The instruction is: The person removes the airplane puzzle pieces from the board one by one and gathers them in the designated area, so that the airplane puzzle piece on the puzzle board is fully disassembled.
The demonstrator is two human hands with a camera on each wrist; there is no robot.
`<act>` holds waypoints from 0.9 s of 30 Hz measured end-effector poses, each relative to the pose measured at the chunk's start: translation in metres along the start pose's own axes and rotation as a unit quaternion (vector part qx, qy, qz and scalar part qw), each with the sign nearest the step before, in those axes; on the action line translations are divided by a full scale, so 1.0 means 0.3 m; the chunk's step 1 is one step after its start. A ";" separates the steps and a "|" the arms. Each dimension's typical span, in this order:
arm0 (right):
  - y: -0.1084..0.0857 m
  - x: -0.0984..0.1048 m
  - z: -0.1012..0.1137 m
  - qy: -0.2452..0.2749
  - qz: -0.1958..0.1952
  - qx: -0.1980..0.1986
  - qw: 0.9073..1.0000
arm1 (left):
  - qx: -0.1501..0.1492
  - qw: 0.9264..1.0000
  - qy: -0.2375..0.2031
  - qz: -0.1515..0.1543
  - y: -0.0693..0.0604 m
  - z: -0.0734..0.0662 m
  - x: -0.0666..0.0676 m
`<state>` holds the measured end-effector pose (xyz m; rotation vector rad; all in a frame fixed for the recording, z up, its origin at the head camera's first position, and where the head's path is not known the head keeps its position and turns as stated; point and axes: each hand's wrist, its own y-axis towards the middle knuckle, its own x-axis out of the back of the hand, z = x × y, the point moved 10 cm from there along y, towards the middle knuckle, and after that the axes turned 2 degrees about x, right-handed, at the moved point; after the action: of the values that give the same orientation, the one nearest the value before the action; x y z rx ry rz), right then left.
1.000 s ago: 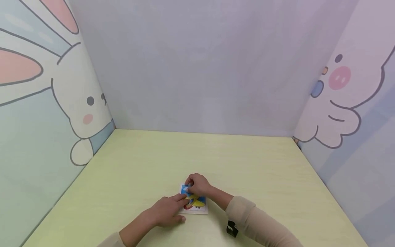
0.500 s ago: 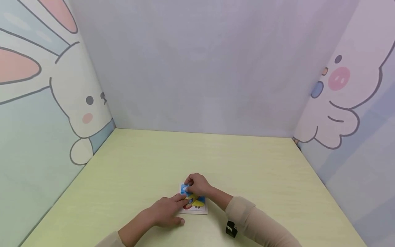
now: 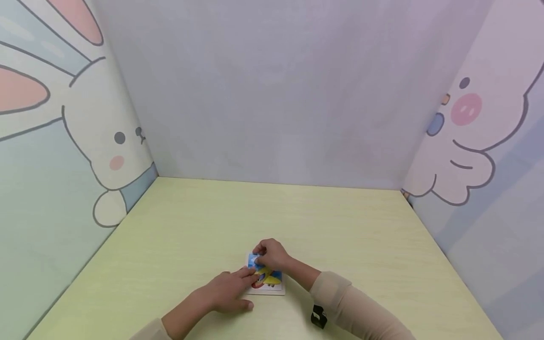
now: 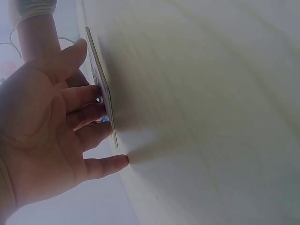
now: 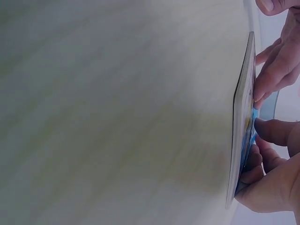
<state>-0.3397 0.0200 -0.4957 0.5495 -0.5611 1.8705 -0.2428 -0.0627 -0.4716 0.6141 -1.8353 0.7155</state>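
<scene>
A small flat jigsaw puzzle (image 3: pixel 272 281) lies on the table, its white border around a blue picture with a yellow aeroplane. My left hand (image 3: pixel 227 290) rests on its left side with straight, spread fingers; in the left wrist view the middle fingertips touch the picture and the little finger (image 4: pixel 108 166) touches the table. My right hand (image 3: pixel 273 255) is at the puzzle's top part, thumb and curled fingers close together on a blue puzzle piece, largely hidden under them. In the right wrist view the right thumb (image 5: pixel 274 131) touches the picture surface.
A small black object (image 3: pixel 318 316) with a pale mark lies beside the right sleeve, partly hidden. The pale yellow-green table (image 3: pixel 204 222) is bounded by a grey back wall (image 3: pixel 276 94) and side walls with cartoon animals.
Both hands stay in nearly the same place on the puzzle. The head view has shifted slightly.
</scene>
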 end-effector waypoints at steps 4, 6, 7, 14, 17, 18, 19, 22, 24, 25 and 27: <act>0.001 -0.002 -0.002 -0.020 0.003 0.000 1.000 | 0.001 1.000 -0.003 -0.001 0.003 0.003 -0.001; 0.000 -0.002 0.000 -0.028 0.006 0.003 1.000 | 0.001 1.000 -0.006 -0.002 0.005 0.004 -0.001; -0.001 -0.002 0.002 -0.029 0.008 0.005 1.000 | 0.001 1.000 -0.005 -0.003 0.006 0.005 -0.002; -0.007 -0.002 0.019 -0.031 0.030 0.017 0.999 | 0.004 1.000 -0.002 -0.009 0.004 0.006 -0.001; -0.015 0.003 0.029 -0.041 0.027 0.038 0.998 | 0.007 1.000 0.003 -0.007 0.009 0.007 -0.004; -0.018 0.004 0.032 -0.043 0.025 0.047 0.998 | 0.008 1.000 0.005 -0.007 0.010 0.007 -0.004; -0.020 0.005 0.037 -0.043 0.022 0.056 0.997 | 0.010 1.000 0.009 -0.007 0.011 0.008 -0.004; -0.026 0.012 0.041 -0.032 0.010 0.072 0.997 | 0.011 1.000 0.012 -0.006 0.013 0.009 -0.001; -0.026 0.018 0.035 -0.013 0.002 0.069 0.998 | 0.008 1.000 0.012 -0.005 0.011 0.008 0.000; -0.025 0.021 0.031 -0.001 -0.001 0.066 0.998 | 0.007 1.000 0.013 -0.006 0.011 0.008 0.000; -0.024 0.024 0.023 0.024 -0.003 0.061 0.998 | 0.004 1.000 0.015 -0.006 0.008 0.007 0.001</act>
<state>-0.3346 0.0234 -0.4849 0.5822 -0.4156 1.9165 -0.2459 -0.0624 -0.4725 0.6166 -1.8011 0.7201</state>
